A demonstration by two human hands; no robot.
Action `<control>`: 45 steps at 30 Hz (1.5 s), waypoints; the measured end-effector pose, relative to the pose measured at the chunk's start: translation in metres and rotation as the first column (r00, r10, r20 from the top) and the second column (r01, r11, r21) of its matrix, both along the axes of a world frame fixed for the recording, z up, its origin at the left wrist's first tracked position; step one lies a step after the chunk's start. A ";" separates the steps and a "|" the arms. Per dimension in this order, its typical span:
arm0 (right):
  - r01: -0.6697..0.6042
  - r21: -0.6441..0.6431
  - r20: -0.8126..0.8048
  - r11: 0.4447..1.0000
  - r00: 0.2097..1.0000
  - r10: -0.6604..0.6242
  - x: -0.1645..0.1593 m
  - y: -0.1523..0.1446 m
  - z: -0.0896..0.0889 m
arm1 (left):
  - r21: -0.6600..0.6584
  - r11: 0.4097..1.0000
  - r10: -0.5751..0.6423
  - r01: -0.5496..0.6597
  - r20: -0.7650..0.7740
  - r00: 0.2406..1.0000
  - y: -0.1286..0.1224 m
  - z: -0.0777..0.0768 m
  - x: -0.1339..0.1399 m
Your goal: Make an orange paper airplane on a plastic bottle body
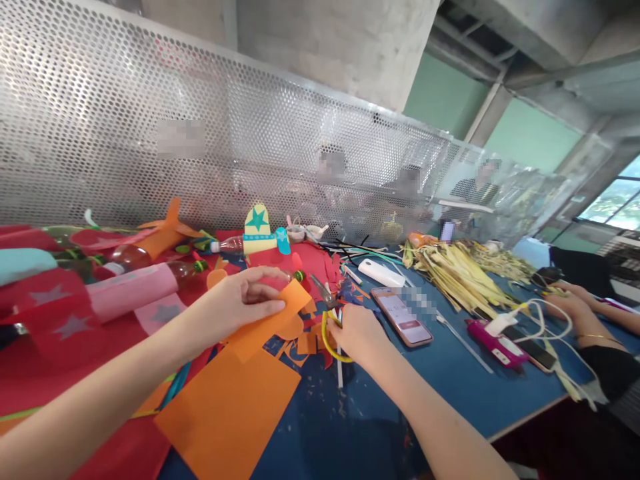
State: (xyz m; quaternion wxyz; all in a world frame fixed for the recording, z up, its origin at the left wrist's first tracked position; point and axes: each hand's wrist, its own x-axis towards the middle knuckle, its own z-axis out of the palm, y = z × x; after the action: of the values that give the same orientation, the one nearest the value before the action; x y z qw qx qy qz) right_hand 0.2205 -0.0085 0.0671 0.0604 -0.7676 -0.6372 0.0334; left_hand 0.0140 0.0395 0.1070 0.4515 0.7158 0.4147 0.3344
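At frame centre, the left hand [250,300] pinches a small rectangular orange paper strip [273,325]; the right hand [363,333] curls around yellow-handled metal scissors [326,338] (just beside it). Seemingly cutting; the next snip calls for steadying the strip.

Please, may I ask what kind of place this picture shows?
Probably a shared craft room: bottles wrapped in coloured sheets lie on the blue table, the right hand holds scissors, and another person's hand is at the table too.
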 end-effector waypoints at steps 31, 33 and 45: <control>-0.001 0.144 -0.969 0.990 0.203 0.141 0.055 0.030 0.000 | 0.284 0.936 0.328 -0.209 -0.486 0.810 0.009 -0.024 -0.094; -0.046 0.095 -0.967 0.994 0.234 0.103 0.051 0.030 -0.003 | 0.218 0.969 0.219 -0.120 -0.515 0.829 0.015 -0.035 -0.101; -0.119 0.012 -0.924 0.993 0.378 0.056 0.048 0.035 -0.012 | 0.305 0.952 0.125 -0.018 -0.334 0.934 0.036 -0.079 -0.097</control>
State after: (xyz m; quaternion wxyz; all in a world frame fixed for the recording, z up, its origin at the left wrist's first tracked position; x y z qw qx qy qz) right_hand 0.2683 0.0263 0.0553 0.3804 -0.5864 -0.5346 0.4749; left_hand -0.0826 0.0753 0.0281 0.2454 0.8075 0.4596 0.2766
